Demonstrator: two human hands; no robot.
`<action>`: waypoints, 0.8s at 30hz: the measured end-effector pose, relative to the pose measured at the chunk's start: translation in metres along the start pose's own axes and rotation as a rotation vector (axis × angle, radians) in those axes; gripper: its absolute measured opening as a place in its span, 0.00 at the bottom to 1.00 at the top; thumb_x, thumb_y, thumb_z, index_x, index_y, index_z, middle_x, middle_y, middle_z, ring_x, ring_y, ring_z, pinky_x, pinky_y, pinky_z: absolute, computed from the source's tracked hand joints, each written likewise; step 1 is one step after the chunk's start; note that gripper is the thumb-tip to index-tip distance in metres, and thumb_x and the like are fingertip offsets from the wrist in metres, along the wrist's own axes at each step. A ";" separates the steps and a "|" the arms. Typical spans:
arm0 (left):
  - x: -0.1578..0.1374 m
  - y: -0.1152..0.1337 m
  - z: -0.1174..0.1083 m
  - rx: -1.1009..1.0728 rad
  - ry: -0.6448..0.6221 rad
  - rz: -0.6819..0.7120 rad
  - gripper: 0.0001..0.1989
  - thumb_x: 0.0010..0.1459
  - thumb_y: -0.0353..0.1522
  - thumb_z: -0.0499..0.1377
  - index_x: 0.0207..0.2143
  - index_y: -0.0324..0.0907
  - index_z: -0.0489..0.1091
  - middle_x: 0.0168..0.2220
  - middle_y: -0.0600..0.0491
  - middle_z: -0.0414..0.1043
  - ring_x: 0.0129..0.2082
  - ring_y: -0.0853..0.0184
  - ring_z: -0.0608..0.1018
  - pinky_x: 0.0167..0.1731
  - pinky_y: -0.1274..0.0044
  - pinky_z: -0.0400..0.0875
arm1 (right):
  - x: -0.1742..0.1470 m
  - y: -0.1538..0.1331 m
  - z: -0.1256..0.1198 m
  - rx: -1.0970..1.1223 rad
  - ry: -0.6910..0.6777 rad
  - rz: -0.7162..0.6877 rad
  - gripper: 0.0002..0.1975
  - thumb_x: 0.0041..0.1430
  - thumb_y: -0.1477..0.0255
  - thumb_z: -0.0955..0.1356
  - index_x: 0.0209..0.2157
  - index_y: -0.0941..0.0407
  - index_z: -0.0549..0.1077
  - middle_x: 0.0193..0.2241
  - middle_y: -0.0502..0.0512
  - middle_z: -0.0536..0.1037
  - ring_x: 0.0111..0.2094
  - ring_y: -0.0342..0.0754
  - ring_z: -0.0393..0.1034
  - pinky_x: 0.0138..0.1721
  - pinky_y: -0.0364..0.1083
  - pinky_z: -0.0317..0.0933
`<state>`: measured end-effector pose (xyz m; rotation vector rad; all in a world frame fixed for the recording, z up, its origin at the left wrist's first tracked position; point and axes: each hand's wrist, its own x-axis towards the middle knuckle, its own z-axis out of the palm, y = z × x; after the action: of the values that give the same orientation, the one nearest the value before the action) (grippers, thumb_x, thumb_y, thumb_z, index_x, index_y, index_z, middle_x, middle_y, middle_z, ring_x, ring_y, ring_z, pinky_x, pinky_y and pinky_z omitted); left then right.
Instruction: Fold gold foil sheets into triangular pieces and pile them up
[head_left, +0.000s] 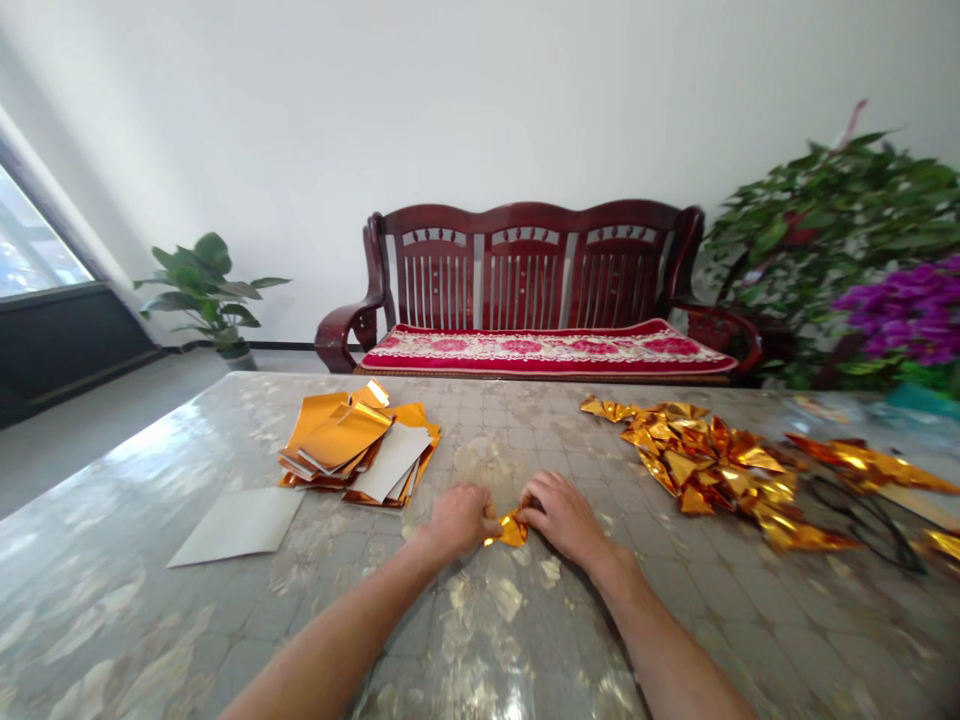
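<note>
Between my two hands, low over the middle of the table [465,640], is a small piece of folded gold foil paper [512,531]. My left hand [461,515] pinches its left end with the fingers closed. At its other end, my right hand [559,510] also has its fingers closed on the foil. To the left lies a loose stack of gold foil paper sheets [337,435], some with the white side up. One sheet, white side up [238,525], rests apart in front of the stack. Over on the right is a heap of folded gold foil pieces [697,455].
Black-framed glasses [870,525] lie right of the heap, near more gold foil [870,465] and clear plastic [832,412]. Beyond the table stands a dark red wooden bench [525,270] with a patterned cover. Potted plants flank it, with purple flowers [907,310] at right.
</note>
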<state>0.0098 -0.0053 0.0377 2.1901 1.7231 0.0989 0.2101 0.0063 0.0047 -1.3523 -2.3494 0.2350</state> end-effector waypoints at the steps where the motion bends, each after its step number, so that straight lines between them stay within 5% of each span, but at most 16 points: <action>1: -0.003 0.002 0.001 0.006 0.009 -0.002 0.07 0.52 0.36 0.64 0.33 0.43 0.75 0.37 0.51 0.77 0.40 0.62 0.77 0.37 0.76 0.67 | -0.001 -0.001 0.000 -0.008 0.012 0.000 0.05 0.58 0.70 0.71 0.30 0.54 0.72 0.33 0.50 0.73 0.39 0.47 0.65 0.39 0.44 0.54; 9: -0.024 0.031 0.005 0.087 0.024 -0.014 0.10 0.60 0.31 0.59 0.45 0.40 0.68 0.46 0.44 0.71 0.47 0.59 0.76 0.44 0.72 0.68 | -0.004 -0.013 -0.006 -0.078 -0.058 0.046 0.05 0.59 0.70 0.69 0.30 0.52 0.76 0.30 0.50 0.77 0.36 0.47 0.69 0.35 0.44 0.53; 16: -0.025 0.036 0.013 -0.023 0.018 -0.069 0.17 0.57 0.25 0.59 0.49 0.41 0.65 0.49 0.44 0.69 0.43 0.61 0.78 0.39 0.75 0.68 | -0.003 -0.018 -0.010 -0.064 -0.083 0.116 0.05 0.58 0.71 0.68 0.30 0.51 0.77 0.31 0.50 0.79 0.36 0.47 0.71 0.33 0.43 0.53; 24: -0.012 0.022 0.038 -0.415 0.186 -0.116 0.07 0.57 0.29 0.56 0.39 0.42 0.71 0.29 0.55 0.75 0.31 0.67 0.76 0.31 0.78 0.63 | -0.003 -0.023 -0.002 0.180 0.013 0.284 0.08 0.60 0.68 0.65 0.30 0.52 0.76 0.30 0.51 0.80 0.32 0.46 0.73 0.33 0.43 0.55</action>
<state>0.0375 -0.0297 0.0112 1.8210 1.7342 0.5914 0.1940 -0.0080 0.0136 -1.5853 -2.0631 0.5060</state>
